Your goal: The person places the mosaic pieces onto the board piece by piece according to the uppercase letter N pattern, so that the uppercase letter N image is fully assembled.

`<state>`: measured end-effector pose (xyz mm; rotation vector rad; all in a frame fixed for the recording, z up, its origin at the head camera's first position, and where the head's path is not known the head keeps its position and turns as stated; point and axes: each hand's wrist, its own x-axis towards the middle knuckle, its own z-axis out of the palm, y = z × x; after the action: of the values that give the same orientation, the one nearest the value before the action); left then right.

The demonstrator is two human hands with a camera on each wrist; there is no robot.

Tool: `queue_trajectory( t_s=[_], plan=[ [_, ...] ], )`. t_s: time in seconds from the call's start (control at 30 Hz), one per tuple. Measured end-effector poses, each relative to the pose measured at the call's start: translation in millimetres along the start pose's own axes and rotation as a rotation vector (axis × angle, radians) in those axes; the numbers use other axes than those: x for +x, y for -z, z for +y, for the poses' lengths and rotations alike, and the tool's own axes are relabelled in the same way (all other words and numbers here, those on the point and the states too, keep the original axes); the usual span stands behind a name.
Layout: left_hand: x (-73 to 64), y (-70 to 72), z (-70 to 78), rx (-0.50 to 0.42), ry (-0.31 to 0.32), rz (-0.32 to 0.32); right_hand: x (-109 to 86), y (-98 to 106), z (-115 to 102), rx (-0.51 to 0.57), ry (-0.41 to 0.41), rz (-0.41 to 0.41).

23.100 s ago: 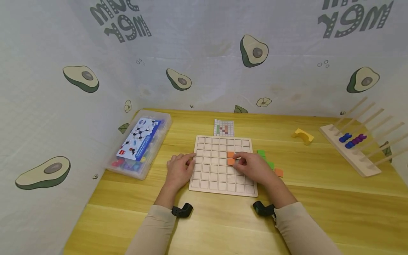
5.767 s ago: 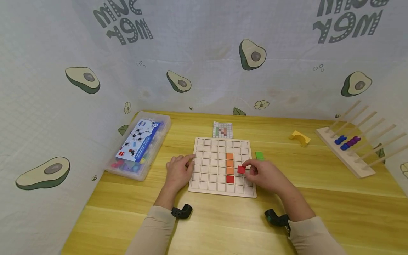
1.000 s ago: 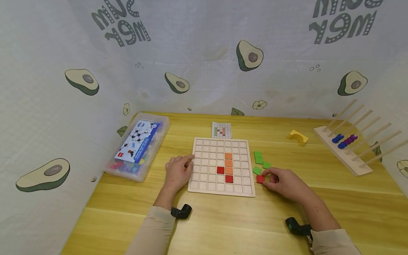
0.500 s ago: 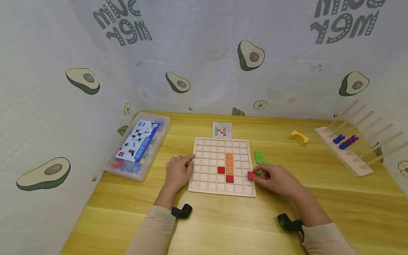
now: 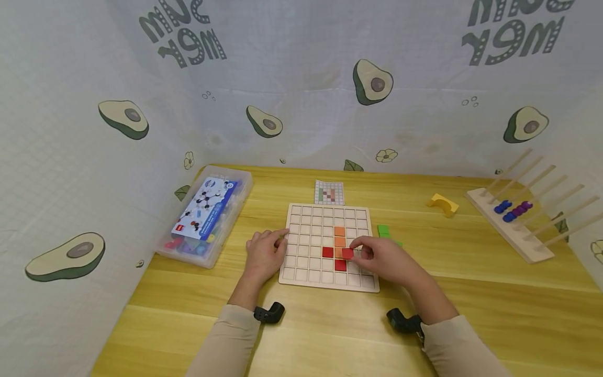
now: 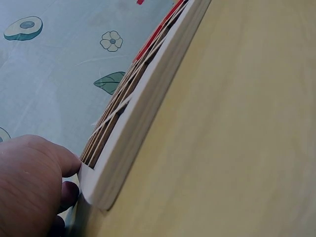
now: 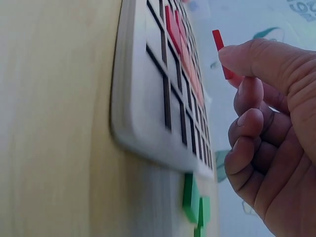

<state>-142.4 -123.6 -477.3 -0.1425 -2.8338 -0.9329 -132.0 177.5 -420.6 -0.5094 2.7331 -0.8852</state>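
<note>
My right hand (image 5: 383, 256) pinches a red square tile (image 5: 347, 254) between thumb and finger, over the wooden grid board (image 5: 303, 262). In the head view this tile partly overlaps the lowest orange tile. The right wrist view has the red tile (image 7: 218, 39) tilted on edge, raised off the board, other fingers curled. On the board, a column of orange tiles (image 5: 339, 231) has one red tile (image 5: 340, 265) below it and another red tile (image 5: 327, 252) to its left. My left hand (image 5: 265, 255) rests at the board's left edge, a fingertip touching the rim.
Green tiles (image 5: 383, 230) lie right of the board, some hidden behind my right hand. A printed grid card (image 5: 329, 192) lies behind the board. A clear plastic case (image 5: 207, 214) stands left; a yellow arch block (image 5: 443, 203) and a pegged bead rack (image 5: 513, 228) stand right.
Within the last second my right hand took the red tile from beside the green ones and moved left over the board. Earlier, orange and red tiles were added. The left hand stays put.
</note>
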Motion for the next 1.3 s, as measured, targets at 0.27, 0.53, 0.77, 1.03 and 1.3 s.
queue_trajectory(
  t_s=[0.27,0.53,0.77,1.03,1.3],
  plan=[
    [-0.1,0.1,0.7,0.003,-0.005,0.006,14.1,-6,-13,0.023,0.072,-0.003],
    [-0.4,0.0,0.1,0.006,-0.019,0.018,29.4,-14,-24,-0.011,0.063,0.016],
    [-0.5,0.7,0.3,0.007,-0.015,0.013,42.9,-19,-33,-0.023,0.015,-0.002],
    [-0.4,0.9,0.0,0.002,-0.015,0.011,55.9,-26,-37,-0.043,0.0,-0.008],
    [0.1,0.5,-0.3,-0.001,-0.015,0.014,66.2,-29,-42,-0.075,-0.008,-0.02]
  ],
)
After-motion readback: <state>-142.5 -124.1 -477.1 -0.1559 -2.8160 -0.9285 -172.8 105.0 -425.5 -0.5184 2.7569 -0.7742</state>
